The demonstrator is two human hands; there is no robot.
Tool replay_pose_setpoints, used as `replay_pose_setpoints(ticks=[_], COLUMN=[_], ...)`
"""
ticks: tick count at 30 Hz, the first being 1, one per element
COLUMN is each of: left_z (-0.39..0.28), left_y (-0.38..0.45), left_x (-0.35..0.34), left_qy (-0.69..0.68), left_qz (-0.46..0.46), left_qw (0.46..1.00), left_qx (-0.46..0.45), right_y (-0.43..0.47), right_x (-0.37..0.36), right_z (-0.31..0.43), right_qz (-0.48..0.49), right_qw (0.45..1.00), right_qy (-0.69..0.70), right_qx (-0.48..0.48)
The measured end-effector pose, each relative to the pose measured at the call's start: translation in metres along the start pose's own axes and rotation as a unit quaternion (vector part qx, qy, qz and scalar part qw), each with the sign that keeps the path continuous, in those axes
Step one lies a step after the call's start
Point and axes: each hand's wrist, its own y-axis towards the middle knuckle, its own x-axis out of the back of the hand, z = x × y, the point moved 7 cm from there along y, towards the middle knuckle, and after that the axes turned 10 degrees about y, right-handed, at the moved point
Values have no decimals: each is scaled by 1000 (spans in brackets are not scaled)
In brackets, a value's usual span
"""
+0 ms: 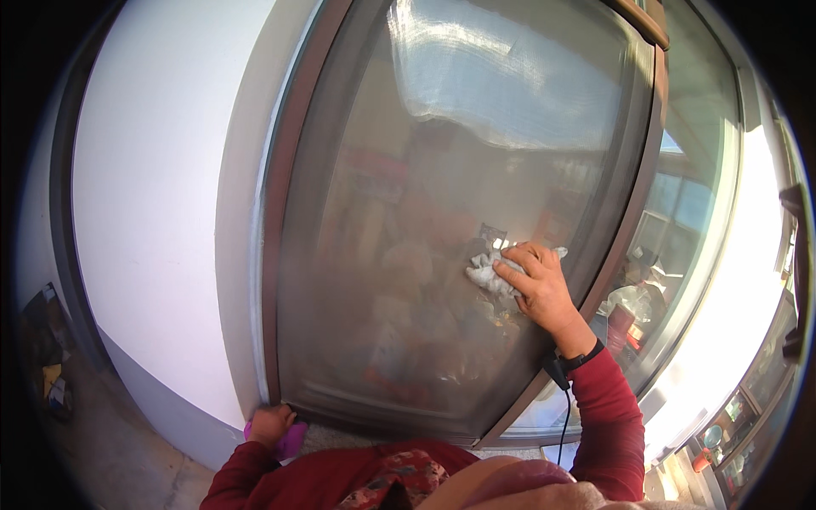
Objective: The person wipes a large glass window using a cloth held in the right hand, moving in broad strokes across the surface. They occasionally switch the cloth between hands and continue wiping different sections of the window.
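Note:
A crumpled, greyish-white cloth (488, 273) is bunched under the fingers of my right hand (539, 284), which presses it against a hazy window pane (408, 210). The pane is dull and cloudy, with bright reflections across its upper part. At the lower left corner of the brown window frame (290, 159), my left hand (271, 424) is curled over a purple cloth (293, 438). Much of that cloth is hidden by the hand. A black strap with a small device (556, 370) circles my right wrist, and a thin cable hangs from it.
A white wall (159, 191) borders the window on the left. To the right is another glass pane (685, 210), with a clear plastic bag (631, 303) and other items visible through it. A stone-like sill (335, 440) runs below the frame. An orange container (702, 459) stands far right.

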Motion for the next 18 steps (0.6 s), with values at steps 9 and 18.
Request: replay_pose_setpoints(ticks=[9,18], left_z=[-4,-3], left_y=[0,0], left_x=[16,19], left_qy=[-23,-65], left_qz=[-39,-38], left_qw=[999,997], left_qx=[-5,4], right_y=[49,162], right_x=[115,201], right_z=[-95,-278], right_qz=[-194,-317], right_qw=[975,837], right_qy=[-18,-294], right_qx=[-111,-335])
